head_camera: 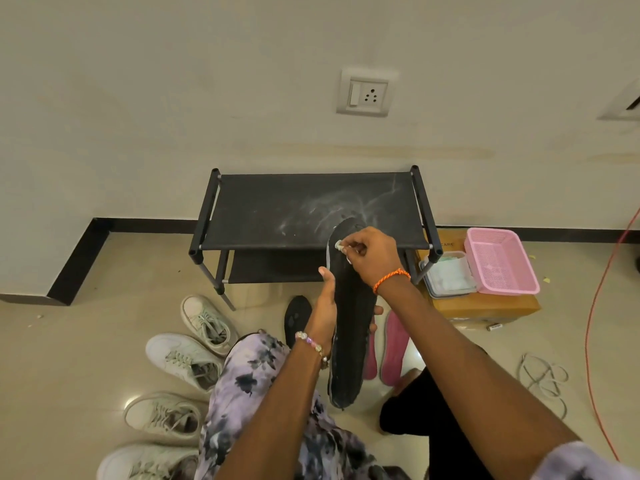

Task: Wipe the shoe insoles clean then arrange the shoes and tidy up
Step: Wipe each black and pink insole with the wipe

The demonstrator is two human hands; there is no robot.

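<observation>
Black insole (349, 327) takes up the middle, held upright-ish and tilted, toe end up near the rack (311, 209). Left hand (327, 303) wraps it from the left edge around the middle, thumb up along the side, fingertips poking out on the right. Right hand (372, 258) has its grip pinched on a small pale wipe (340, 245) pressed against the toe end. Most of the wipe is buried under the fingers, so its shape is hard to make out. The heel end of the insole hangs low between the knees.

Behind the insole, a second black insole (296, 318) lies on the floor (69, 358), partly covered by the left wrist. Two pink insoles (394, 344) lie to the right, the nearer one mostly hidden behind the held insole. Four pale sneakers (183, 362) sit in a loose column on the left; the bottom one is cut off by the frame edge.

To the right of the rack there's a cardboard box (485, 306) carrying a pink basket (498, 261) and a clear tub (446, 275) just beside it; what's inside the tub is blurry, something pale green. A red cord (595, 306) runs down the right side, with loose white laces (543, 379) lying near it.

Rack's top shelf is dark fabric smeared with whitish dust. Floor is beige glossy tile, wall is cream with a socket (363, 93) and dark skirting.
</observation>
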